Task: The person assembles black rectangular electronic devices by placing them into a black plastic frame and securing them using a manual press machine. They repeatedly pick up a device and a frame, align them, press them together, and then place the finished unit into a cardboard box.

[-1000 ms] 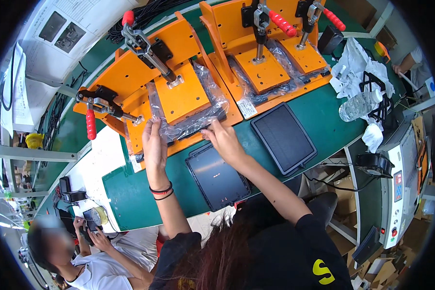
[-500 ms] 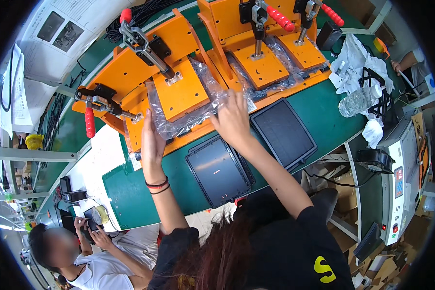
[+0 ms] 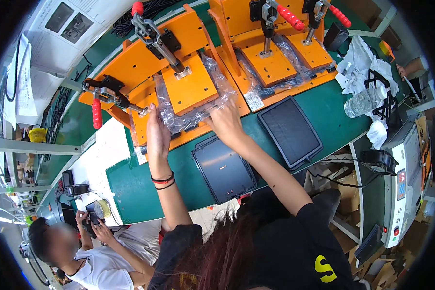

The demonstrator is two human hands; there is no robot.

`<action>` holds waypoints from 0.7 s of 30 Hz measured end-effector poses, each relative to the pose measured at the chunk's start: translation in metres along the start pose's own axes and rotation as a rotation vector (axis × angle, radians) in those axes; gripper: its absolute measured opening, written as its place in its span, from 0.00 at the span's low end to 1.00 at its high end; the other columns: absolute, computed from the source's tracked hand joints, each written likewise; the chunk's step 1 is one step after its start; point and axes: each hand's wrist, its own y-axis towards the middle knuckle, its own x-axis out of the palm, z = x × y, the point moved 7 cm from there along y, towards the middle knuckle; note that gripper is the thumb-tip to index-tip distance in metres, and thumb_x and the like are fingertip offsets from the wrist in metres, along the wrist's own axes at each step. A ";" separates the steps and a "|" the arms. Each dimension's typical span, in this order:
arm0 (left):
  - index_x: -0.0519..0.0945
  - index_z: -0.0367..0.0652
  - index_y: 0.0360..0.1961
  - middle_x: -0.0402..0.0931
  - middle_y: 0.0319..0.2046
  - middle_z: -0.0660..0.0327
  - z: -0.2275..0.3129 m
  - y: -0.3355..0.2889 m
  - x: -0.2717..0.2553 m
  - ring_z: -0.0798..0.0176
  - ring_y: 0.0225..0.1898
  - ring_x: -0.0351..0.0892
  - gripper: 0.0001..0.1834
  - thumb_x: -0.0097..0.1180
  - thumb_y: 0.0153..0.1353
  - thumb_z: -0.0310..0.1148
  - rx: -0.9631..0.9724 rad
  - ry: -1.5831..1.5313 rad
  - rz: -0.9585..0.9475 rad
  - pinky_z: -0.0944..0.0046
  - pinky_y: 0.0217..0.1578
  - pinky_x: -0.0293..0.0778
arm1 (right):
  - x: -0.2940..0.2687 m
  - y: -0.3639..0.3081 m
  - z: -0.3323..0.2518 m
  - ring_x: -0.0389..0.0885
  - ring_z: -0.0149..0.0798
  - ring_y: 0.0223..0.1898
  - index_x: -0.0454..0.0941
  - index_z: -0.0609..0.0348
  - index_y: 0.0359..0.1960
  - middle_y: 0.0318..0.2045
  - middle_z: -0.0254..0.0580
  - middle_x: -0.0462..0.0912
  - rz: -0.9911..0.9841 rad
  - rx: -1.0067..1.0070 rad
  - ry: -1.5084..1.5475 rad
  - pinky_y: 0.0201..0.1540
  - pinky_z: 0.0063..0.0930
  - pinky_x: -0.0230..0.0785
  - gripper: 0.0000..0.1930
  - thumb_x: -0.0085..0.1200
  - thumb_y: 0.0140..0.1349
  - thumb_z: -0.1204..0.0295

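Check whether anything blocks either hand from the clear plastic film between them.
Nothing visible blocks the near edge of the clear plastic film: the left hand is at its left, the right hand at its near right corner. An orange plate, under a toggle clamp, covers its middle.

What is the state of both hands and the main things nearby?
Left hand: fingers extended, beside the plastic film; contact unclear.
Right hand: fingers bent, at the film's right edge.
Plastic film: crumpled, sticking out around the orange plate.
Orange plate: lying over the film.
Toggle clamp: rod reaching down to the plate.
Left black panel: lying flat.
Right black panel: lying flat.
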 end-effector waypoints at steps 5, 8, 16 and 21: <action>0.67 0.31 0.54 0.64 0.55 0.54 0.002 -0.004 0.001 0.63 0.57 0.61 0.30 0.39 0.69 0.51 0.035 -0.007 0.042 0.62 0.60 0.56 | -0.002 0.003 -0.001 0.67 0.54 0.56 0.73 0.56 0.51 0.52 0.52 0.73 -0.021 -0.032 -0.039 0.63 0.52 0.51 0.27 0.64 0.46 0.72; 0.68 0.30 0.54 0.64 0.55 0.53 0.005 -0.008 0.004 0.63 0.57 0.62 0.30 0.39 0.69 0.51 0.059 0.020 0.040 0.62 0.59 0.56 | -0.012 0.006 -0.009 0.65 0.55 0.58 0.73 0.58 0.50 0.53 0.53 0.72 0.069 -0.107 -0.080 0.64 0.53 0.48 0.25 0.63 0.47 0.71; 0.63 0.31 0.59 0.63 0.58 0.50 0.011 -0.013 -0.010 0.59 0.60 0.61 0.31 0.37 0.69 0.50 0.162 0.238 0.134 0.63 0.61 0.53 | -0.026 -0.028 -0.011 0.69 0.46 0.45 0.76 0.58 0.45 0.42 0.43 0.74 0.017 -0.132 -0.090 0.49 0.40 0.60 0.21 0.63 0.48 0.67; 0.59 0.32 0.62 0.60 0.61 0.46 0.046 -0.022 0.020 0.54 0.63 0.58 0.31 0.38 0.70 0.47 0.401 0.689 0.240 0.60 0.63 0.51 | -0.056 -0.041 -0.018 0.68 0.39 0.41 0.81 0.54 0.39 0.38 0.36 0.73 0.072 -0.224 -0.113 0.44 0.33 0.60 0.17 0.64 0.44 0.69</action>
